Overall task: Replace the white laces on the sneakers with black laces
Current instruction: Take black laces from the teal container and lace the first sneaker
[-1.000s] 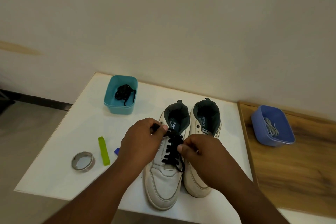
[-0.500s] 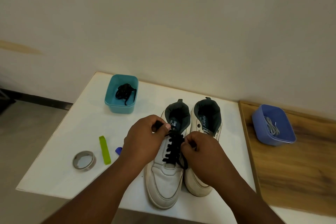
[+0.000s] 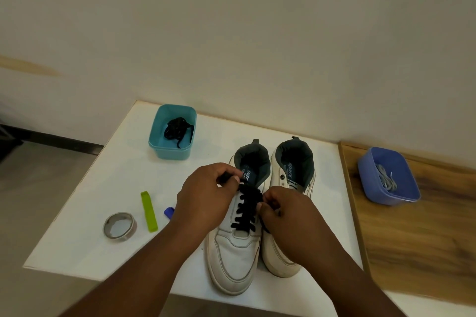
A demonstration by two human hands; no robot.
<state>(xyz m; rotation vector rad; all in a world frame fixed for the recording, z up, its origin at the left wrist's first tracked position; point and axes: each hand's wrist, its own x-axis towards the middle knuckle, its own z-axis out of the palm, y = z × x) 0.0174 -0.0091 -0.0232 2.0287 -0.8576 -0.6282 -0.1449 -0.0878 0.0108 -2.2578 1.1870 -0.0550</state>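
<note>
Both hands have crept slightly toward the collar of the left sneaker (image 3: 233, 252) since a second ago, and little else has shifted. It stands on the white table (image 3: 85, 213), toe toward the near edge, touching the right sneaker (image 3: 288, 213), whose eyelets show no lace. The left hand (image 3: 206, 201) pinches one end of the black lace (image 3: 246, 211) at the top-left eyelets, thumb pressed against curled fingers. The right hand (image 3: 291, 216) pinches the other end at the right side of the rows, fingers curled tight around it.

That lace is light, soft and limp, so it probably feeds best when held close to its stiff tip, with the slack kept taut. The shoe is light enough to slide; one hand may need to steady it.

Far left, a teal tub (image 3: 172, 134) holds a second black lace (image 3: 177, 128). On the wooden surface (image 3: 412, 252) at right, a blue tub (image 3: 389, 177) holds the white laces (image 3: 386, 179). A tape roll (image 3: 119, 226), a green strip (image 3: 149, 211) and a small blue object (image 3: 168, 212) lie near left.
</note>
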